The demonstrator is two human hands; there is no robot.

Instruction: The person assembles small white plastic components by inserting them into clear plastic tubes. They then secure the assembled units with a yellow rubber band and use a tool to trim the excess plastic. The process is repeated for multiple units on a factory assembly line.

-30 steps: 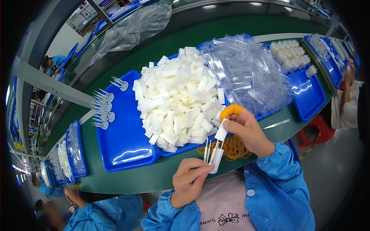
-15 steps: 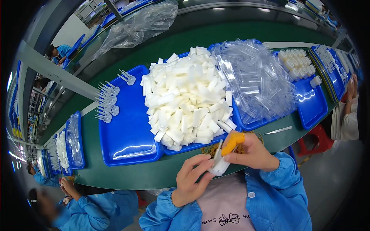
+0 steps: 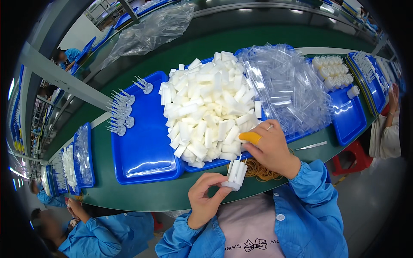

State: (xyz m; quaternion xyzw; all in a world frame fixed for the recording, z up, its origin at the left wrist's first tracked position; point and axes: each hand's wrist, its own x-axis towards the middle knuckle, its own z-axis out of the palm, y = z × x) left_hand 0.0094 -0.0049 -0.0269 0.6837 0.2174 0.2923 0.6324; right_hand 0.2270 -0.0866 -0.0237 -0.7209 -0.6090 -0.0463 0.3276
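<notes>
My left hand [image 3: 205, 198] grips a small clear plastic holder [image 3: 232, 185] by its round base, between thumb and fingers. White foam blocks [image 3: 238, 171] stand upright on the holder among its thin prongs. At the lower right edge of a big heap of white foam blocks [image 3: 206, 107], my right hand [image 3: 274, 148] reaches in with thumb and index finger apart. A yellow finger cot [image 3: 250, 137] covers that index finger. Nothing shows between its fingers. Beneath the right hand lies a bundle of tan rubber bands [image 3: 257, 170].
Left of the heap, a blue tray [image 3: 144, 159] carries several pronged clear holders [image 3: 120, 112]. Clear plastic sleeves [image 3: 288, 90] fill a tray to the right, beside finished-looking white clusters [image 3: 331, 71]. A thin metal strip [image 3: 310, 145] lies near the table edge. Co-workers sit at both sides.
My right hand has left the holder and moved up to the foam heap. The left hand keeps the holder, now tilted more upright and a little lower left.
</notes>
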